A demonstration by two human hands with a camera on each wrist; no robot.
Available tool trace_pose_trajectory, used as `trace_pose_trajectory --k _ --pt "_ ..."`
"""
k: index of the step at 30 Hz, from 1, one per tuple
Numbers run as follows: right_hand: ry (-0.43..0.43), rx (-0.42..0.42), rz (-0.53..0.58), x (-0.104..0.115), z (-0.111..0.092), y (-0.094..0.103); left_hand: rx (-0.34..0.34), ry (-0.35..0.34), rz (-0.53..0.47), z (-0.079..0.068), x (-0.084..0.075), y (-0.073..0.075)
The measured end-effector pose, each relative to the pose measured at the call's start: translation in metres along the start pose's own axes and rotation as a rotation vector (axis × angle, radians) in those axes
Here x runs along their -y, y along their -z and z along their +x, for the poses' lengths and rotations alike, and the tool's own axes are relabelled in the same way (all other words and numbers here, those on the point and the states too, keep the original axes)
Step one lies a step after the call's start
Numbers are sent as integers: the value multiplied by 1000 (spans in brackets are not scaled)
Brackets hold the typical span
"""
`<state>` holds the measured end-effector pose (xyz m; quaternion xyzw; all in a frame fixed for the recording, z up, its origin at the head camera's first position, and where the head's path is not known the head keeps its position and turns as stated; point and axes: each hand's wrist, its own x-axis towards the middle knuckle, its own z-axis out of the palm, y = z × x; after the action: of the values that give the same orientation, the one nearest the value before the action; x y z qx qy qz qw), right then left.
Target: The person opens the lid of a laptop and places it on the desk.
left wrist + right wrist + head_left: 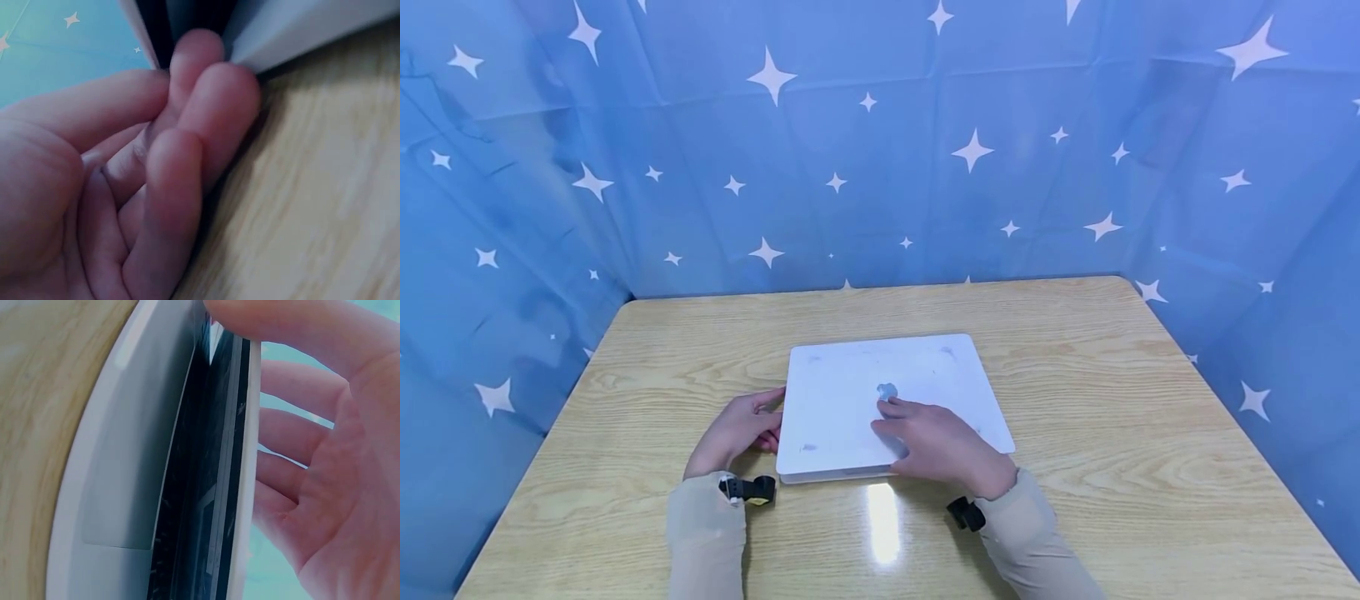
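Observation:
A white laptop (842,400) lies on the wooden table, its lid showing a bluish logo. The right wrist view shows the lid (247,456) slightly raised, with a narrow gap above the keyboard base (137,444). At the lid's front edge, my right hand (936,437) grips it, the thumb on the edge and the fingers spread over the outer face. My left hand (741,425) holds the laptop's left side. In the left wrist view, its curled fingertips (222,97) meet the side of the base, close to the dark gap under the lid.
The wooden table (1135,442) spreads out around the laptop. A blue curtain (880,167) with white stars stands behind the table and on both sides. Each wrist carries a small black camera (758,490) on a strap. Light glares off the tabletop in front of the laptop.

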<state>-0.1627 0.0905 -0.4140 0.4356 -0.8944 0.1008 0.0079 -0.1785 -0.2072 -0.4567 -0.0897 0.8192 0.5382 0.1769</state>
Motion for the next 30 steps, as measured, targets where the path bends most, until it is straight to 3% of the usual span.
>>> trace_pose_trajectory --k 12,21,30 --pt "83 -99 -58 0 -1 5 -5 -8 2 1 -2 1" --pt "99 -111 -74 1 -1 3 35 -27 39 1 1 0" --pt "101 -127 -53 0 -2 2 41 -33 11 0 3 0"
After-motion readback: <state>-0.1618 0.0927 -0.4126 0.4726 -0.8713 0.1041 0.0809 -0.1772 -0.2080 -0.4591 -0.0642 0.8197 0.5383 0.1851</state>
